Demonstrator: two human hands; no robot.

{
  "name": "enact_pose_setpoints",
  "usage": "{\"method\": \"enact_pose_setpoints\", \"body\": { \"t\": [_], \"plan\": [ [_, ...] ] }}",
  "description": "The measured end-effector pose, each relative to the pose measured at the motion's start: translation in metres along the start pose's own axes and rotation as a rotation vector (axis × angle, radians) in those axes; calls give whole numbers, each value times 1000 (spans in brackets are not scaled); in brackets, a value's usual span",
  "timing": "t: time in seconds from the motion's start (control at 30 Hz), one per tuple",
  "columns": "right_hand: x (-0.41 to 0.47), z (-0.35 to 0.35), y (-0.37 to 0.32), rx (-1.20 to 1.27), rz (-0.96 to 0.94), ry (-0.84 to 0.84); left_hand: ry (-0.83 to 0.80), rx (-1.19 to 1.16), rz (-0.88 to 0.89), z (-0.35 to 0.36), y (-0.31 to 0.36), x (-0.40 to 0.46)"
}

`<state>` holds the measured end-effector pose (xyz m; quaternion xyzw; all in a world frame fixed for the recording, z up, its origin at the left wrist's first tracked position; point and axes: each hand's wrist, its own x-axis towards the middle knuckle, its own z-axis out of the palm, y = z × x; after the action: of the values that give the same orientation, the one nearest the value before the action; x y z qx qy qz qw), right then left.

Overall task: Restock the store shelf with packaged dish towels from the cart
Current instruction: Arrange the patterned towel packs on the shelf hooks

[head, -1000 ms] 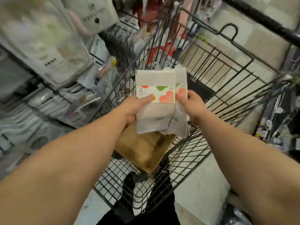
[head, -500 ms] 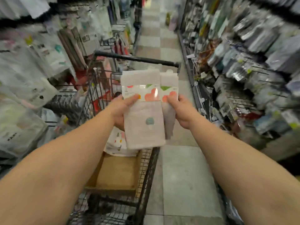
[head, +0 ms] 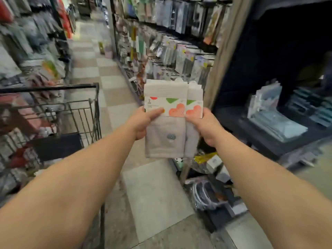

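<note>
Two packaged grey dish towels [head: 165, 133] with white paper bands printed in orange and green stand upright and side by side in front of me, over the aisle floor. My left hand [head: 143, 123] grips the left pack, thumb across its band. On the right pack's edge my right hand [head: 206, 128] is closed. The black wire cart [head: 89, 112] is at the left, apart from the towels. A dark shelf [head: 269, 141] with stacked clear packs lies to the right.
A checked tile aisle [head: 107, 72] runs ahead between racks of hanging packaged goods [head: 170, 47]. Low on the right, loose packs and bags [head: 206, 191] lie on the floor by the shelf base. A beige post [head: 221, 56] divides the racks from the dark shelf.
The view has swung right, from over the cart to the aisle and the right-hand shelf. Both hands kept hold of the two towel packs; the cart is now at the left.
</note>
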<state>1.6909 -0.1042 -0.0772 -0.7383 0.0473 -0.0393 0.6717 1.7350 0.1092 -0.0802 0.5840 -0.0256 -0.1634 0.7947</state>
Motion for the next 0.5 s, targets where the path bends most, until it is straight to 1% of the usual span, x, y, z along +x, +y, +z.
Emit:
{"method": "enact_pose_setpoints", "body": {
  "t": [0.17,0.27,0.37,0.5],
  "plan": [
    [-60,-133,-6,-35,17,175,-162,4,2,136,-30,-7],
    [-99,-196,-17,-52,10,329,-257,-47,-61,209,-41,-20],
    [-129,-246,-20,-59,5,429,-349,-18,-128,265,-52,-33],
    [-152,-290,-16,-43,-17,553,-414,39,-106,316,-59,-37]
  ]
}}
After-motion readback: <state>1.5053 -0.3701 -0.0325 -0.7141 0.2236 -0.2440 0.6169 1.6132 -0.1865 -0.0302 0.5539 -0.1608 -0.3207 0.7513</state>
